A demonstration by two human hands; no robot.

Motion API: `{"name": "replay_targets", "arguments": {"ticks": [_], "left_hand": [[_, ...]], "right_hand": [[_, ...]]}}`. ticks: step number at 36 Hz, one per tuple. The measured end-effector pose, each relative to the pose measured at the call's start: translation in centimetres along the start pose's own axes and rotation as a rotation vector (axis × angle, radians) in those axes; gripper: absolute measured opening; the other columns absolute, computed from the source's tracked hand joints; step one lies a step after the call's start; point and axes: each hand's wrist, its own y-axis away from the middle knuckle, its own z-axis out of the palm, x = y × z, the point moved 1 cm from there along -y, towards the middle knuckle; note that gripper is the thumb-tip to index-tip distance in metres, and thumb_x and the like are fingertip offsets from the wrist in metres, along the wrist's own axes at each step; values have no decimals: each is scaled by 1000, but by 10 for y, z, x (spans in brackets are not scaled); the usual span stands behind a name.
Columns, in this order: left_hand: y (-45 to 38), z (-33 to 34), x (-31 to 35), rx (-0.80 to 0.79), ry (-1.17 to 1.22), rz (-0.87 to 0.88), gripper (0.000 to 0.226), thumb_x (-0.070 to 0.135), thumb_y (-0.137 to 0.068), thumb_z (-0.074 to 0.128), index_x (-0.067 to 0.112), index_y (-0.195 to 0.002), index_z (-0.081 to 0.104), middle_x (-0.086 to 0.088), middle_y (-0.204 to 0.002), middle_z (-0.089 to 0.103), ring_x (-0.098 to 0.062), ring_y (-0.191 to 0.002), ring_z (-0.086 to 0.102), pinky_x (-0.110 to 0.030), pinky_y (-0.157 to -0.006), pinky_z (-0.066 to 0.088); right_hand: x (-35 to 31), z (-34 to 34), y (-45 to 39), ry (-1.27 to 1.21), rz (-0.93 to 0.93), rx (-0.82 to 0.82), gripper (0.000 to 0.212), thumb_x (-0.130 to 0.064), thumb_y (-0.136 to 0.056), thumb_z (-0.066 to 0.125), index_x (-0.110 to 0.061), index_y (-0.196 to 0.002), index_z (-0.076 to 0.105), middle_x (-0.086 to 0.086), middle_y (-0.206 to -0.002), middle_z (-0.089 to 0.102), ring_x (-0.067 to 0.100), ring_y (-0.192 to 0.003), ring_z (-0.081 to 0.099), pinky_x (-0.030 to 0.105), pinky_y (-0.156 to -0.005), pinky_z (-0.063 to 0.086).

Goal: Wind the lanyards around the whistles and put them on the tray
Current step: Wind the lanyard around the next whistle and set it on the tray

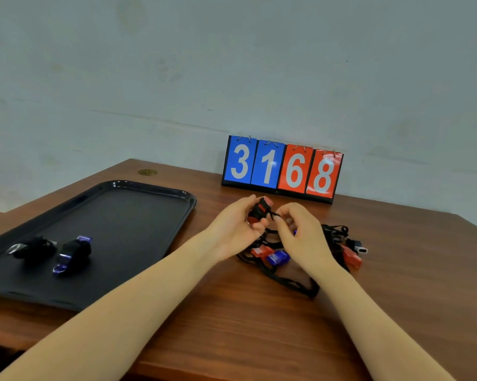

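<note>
Gripping red whistle [260, 211], left hand [236, 226]; right hand [300, 229] pinching lanyard end [273, 215].

Black rectangular plastic tray [138, 188] cut off at left edge; tangled black cord lanyards [287, 284] partly hidden beneath the hands; wound bundles blurred.

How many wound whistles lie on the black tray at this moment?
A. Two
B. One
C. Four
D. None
A: two bundles lie on the black tray, a dark whistle and a blue whistle, each wrapped in its black lanyard, while the left hand holds a red whistle above the table and the right hand pinches its cord.
</note>
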Motion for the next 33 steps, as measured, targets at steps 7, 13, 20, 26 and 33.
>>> {"name": "replay_targets", "arguments": {"ticks": [7, 13, 20, 26, 33], "left_hand": [[-1, -3, 2, -23, -439, 134, 26, 20, -101, 48, 5, -121, 56, -11, -92, 56, -10, -65, 50, -19, -56, 40], [-2, -4, -4, 61, -943, 211, 27, 30, -102, 44, 17, -118, 60, -4, -84, 61, -9, -60, 51, -20, -53, 40], [-4, -5, -5, 56, -886, 185, 30, 32, -102, 41, 14, -119, 59, -1, -76, 54, -10, -58, 47, -24, -55, 35], [-2, -3, -6, -11, -743, 148, 23, 23, -101, 46, 15, -122, 52, -2, -71, 50, -8, -51, 43, -18, -43, 34], [-3, -4, -2, 45, -744, 220, 20, 20, -102, 44, 18, -118, 56, -1, -68, 48, -10, -50, 42, -16, -39, 33]], "right_hand": [[-4, -9, 1, -5, -132, 34, 7, -12, -94, 55, -18, -97, 58, -7, -91, 55, 3, -85, 53, 11, -73, 43], [-5, -11, 1, -27, -35, 39, 10, -16, -94, 57, -22, -101, 59, -12, -95, 58, -2, -87, 56, 4, -73, 43], [-6, -13, 1, -299, 133, 40, 14, -15, -91, 62, -25, -100, 67, -12, -96, 67, -1, -88, 63, 11, -73, 51], [-9, -13, 1, -487, 174, -26, 23, -10, -91, 61, -29, -101, 68, -5, -97, 71, 7, -86, 68, 20, -71, 56], [-3, -16, -4, -510, 268, 98, 19, -8, -96, 51, -20, -97, 66, 0, -83, 67, 1, -62, 60, 13, -60, 49]]}}
